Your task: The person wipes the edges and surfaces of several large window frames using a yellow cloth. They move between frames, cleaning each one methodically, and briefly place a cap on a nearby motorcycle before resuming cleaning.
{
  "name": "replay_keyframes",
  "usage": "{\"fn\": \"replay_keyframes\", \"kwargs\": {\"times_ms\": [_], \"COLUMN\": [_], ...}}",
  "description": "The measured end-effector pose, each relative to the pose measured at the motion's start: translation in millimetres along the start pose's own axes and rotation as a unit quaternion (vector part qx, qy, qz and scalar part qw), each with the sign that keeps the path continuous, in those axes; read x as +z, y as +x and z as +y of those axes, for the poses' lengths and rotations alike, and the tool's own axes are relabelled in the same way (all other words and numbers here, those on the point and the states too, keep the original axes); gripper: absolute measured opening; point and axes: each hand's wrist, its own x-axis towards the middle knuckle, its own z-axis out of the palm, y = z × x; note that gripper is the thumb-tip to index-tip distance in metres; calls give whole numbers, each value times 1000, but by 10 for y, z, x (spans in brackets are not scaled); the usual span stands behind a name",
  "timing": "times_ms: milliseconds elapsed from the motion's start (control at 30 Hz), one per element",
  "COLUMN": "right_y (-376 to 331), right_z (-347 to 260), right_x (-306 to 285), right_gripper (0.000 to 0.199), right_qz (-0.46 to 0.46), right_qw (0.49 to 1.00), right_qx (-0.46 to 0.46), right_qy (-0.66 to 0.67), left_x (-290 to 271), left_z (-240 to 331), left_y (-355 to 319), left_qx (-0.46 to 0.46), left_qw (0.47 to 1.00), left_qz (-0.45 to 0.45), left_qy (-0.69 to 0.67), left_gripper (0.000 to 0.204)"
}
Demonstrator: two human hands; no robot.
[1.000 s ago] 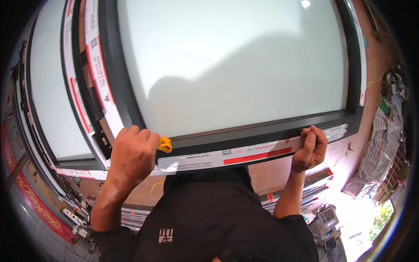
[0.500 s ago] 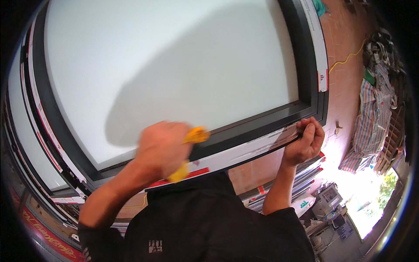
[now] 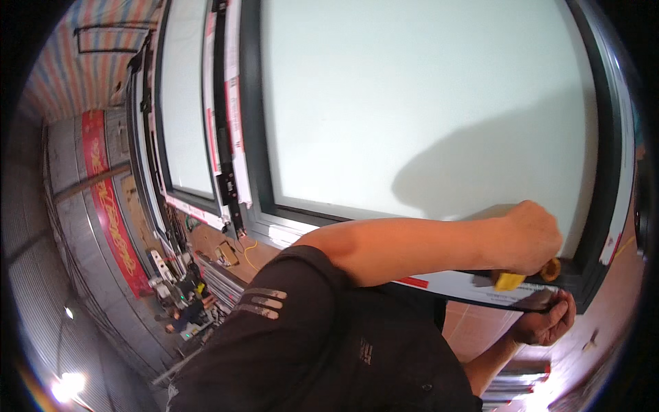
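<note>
A large panel of pale frosted glass (image 3: 425, 96) lies in a dark grey frame (image 3: 605, 130) in front of me. My left hand (image 3: 530, 237) is closed around a yellow tool (image 3: 509, 281), above the frame's near edge close to the right corner. A round, amber-coloured piece (image 3: 550, 269) shows beside it; the fingers and most of the tool are hidden by the back of my hand. Below that corner, my right hand (image 3: 549, 320) pinches the edge of the white printed protective film (image 3: 473, 288) on the frame's outer side.
More framed panels (image 3: 185, 103) stand to the left, with white and red film on their edges. Beyond them are a red banner (image 3: 110, 213), a cluttered machine (image 3: 175, 288) and long metal profiles (image 3: 223, 285). Profiles (image 3: 518, 381) also lie below my right arm.
My left hand has moved right along the near edge with the yellow tool, toward my right hand at the corner. The head view has swung left, showing more of the workshop there.
</note>
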Motion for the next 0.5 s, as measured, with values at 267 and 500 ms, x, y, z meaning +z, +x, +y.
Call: {"fn": "replay_keyframes", "kwargs": {"times_ms": [267,500], "right_y": [105,139], "right_z": [121,179], "right_x": [69,128], "right_gripper": [21,21], "right_qz": [-16,-20], "right_qw": [999,995], "right_qx": [12,-15], "right_qy": [-42,-98], "left_x": [-715,-1021], "left_z": [-920,-1274], "left_y": [-2380,-3867], "left_qx": [-188,-272], "left_qw": [960,910], "left_qz": [-187,-205], "left_qy": [94,235], "left_gripper": [9,8]}}
